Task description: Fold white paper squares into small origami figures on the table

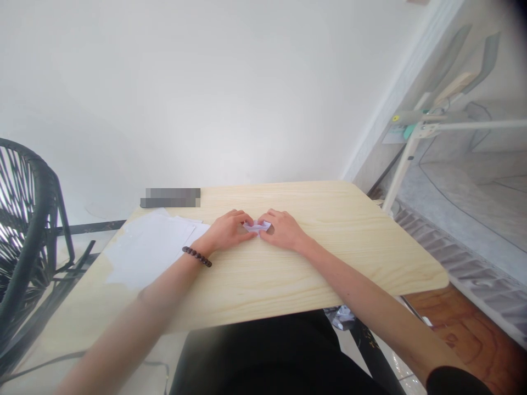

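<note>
Big plain white wall (230, 99) fills the back here. Up against it is a pale wood-look bench (349, 219) with rounded corners, and that's where everything's going on. Off to the right there's a white metal frame (405, 170), and on the left a dark woven chair (35, 219) sits just beside the bench, partly cut off by the edge of the view. Some loose white sheets (148, 252) are spread over the left part of the bench, overlapping each other. Just behind them is a long dark thing (171, 198), too pixelated to tell what it is. Both forearms reach in over the near edge, and the left hand (228, 230) and right hand (284, 229) meet near the middle of the bench. There's a dark bead bracelet (196, 256) on the left wrist. Smallest of the lot is a little folded paper (258, 226), right between the hands, with the left fingers pinching its left end and the right fingers pinching its right end.
</note>
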{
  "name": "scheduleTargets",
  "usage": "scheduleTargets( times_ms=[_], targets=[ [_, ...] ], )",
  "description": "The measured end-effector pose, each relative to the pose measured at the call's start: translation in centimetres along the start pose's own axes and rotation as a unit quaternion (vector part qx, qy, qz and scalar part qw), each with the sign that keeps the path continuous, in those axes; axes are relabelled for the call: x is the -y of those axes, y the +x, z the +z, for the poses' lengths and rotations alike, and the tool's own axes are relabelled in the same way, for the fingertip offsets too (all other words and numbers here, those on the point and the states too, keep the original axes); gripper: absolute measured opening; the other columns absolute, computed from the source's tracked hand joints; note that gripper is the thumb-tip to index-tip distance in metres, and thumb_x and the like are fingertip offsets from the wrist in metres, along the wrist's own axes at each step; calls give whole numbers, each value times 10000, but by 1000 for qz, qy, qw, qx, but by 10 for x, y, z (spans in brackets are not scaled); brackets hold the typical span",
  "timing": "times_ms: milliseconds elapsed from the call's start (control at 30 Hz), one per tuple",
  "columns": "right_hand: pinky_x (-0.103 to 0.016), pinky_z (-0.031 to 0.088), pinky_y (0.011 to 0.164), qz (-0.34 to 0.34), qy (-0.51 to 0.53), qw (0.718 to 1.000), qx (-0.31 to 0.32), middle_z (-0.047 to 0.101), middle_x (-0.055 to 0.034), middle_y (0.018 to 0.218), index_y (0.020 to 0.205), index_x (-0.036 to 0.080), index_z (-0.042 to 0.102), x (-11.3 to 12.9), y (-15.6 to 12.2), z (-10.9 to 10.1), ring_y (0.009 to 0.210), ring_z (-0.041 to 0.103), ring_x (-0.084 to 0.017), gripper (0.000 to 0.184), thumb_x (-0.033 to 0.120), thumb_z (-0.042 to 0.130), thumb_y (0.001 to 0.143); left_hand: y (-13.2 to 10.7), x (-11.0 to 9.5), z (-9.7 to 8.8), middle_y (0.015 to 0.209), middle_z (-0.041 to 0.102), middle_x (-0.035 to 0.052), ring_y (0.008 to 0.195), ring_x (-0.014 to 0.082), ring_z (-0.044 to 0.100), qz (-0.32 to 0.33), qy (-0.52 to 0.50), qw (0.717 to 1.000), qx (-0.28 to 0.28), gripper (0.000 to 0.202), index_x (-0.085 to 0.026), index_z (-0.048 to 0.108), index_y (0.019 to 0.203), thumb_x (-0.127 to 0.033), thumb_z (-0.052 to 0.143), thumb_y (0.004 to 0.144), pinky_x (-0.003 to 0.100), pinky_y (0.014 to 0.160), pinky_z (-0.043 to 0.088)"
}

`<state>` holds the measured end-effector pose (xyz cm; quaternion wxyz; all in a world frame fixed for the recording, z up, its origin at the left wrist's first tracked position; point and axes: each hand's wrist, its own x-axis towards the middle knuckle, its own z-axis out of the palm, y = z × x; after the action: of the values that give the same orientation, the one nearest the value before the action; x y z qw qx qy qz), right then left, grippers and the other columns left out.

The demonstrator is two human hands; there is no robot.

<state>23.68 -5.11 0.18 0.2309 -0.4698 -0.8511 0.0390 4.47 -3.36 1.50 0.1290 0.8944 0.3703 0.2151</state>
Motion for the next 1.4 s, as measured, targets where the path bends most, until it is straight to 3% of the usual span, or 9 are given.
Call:
scheduleTargets(
  times_ms=[200, 333, 467, 700, 900, 1200, 1400],
  targets=[
    [-256, 341, 720, 22, 24, 999, -2, 569, -11, 845, 858, 209, 573, -5, 1, -5, 721, 516, -116, 156, 302, 512, 749, -1, 16, -7, 849, 620, 23, 750, 140, 552, 5, -48, 999, 18, 222, -203, 615, 843, -323, 440, 778, 244, 675, 431],
    [-215, 360, 611, 11, 107, 994, 28, 568, 3, 774, 872, 195, 571, -16, 0, -11, 616, 490, -87, 216, 362, 525, 742, -2, 20, -8, 877, 626, 28, 751, 140, 559, -16, -42, 999, -12, 264, -207, 630, 888, -291, 392, 808, 247, 680, 439],
    [-205, 387, 624, -24, 161, 986, 35, 584, -4, 816, 898, 190, 575, -26, -1, -16, 639, 512, -82, 173, 277, 465, 796, -2, 22, -7, 918, 596, 50, 720, 134, 552, 1, -35, 999, -39, 284, -212, 640, 916, -301, 389, 818, 256, 668, 447],
    [-234, 402, 717, -77, 131, 988, 8, 581, -36, 901, 869, 182, 596, -27, 1, -13, 772, 537, -110, 178, 220, 428, 825, -4, 18, -7, 897, 594, 66, 611, 113, 552, -1, -91, 995, -43, 289, -192, 629, 928, -320, 395, 816, 251, 580, 476],
    [-227, 402, 710, -82, 126, 989, 11, 564, -35, 912, 872, 187, 590, -26, 1, -10, 766, 535, -108, 173, 221, 427, 826, -4, 13, -6, 860, 627, 35, 627, 113, 576, -28, -120, 991, -49, 237, -174, 595, 874, -334, 441, 791, 244, 639, 494],
    [-213, 395, 671, -15, 168, 986, -12, 590, 3, 808, 872, 178, 549, -23, 0, -12, 686, 533, -93, 141, 273, 485, 790, -4, 12, -9, 870, 637, 24, 708, 120, 582, -8, -81, 996, -37, 231, -190, 609, 880, -284, 409, 812, 229, 689, 465],
    [-207, 386, 688, -59, 154, 986, -28, 594, -8, 818, 813, 176, 583, -25, 1, -10, 725, 530, -92, 139, 213, 449, 813, -4, 13, -10, 847, 609, 38, 653, 109, 555, 29, -45, 998, -31, 252, -175, 612, 835, -212, 363, 826, 232, 640, 442]
  ],
)
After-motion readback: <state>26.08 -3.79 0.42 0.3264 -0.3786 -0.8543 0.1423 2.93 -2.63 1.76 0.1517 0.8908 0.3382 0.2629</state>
